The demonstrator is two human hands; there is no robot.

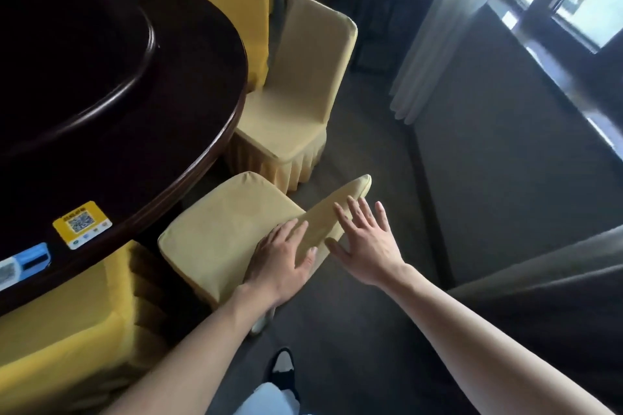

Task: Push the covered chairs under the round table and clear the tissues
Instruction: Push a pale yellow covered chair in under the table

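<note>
Pressing flat on the chair [232,229], the left hand [283,263] lies with straight fingers on the top of its backrest; the right hand [367,242] is spread open just beside the same rail, holding nothing. The worktop [209,84] edge lies ahead and to the left, so the push goes that way. The backrest runs across the push.

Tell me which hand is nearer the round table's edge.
Left. The left hand rests on the backrest of the pale covered chair, on the side toward the round table. The right hand hovers open farther out, over the floor side.
</note>
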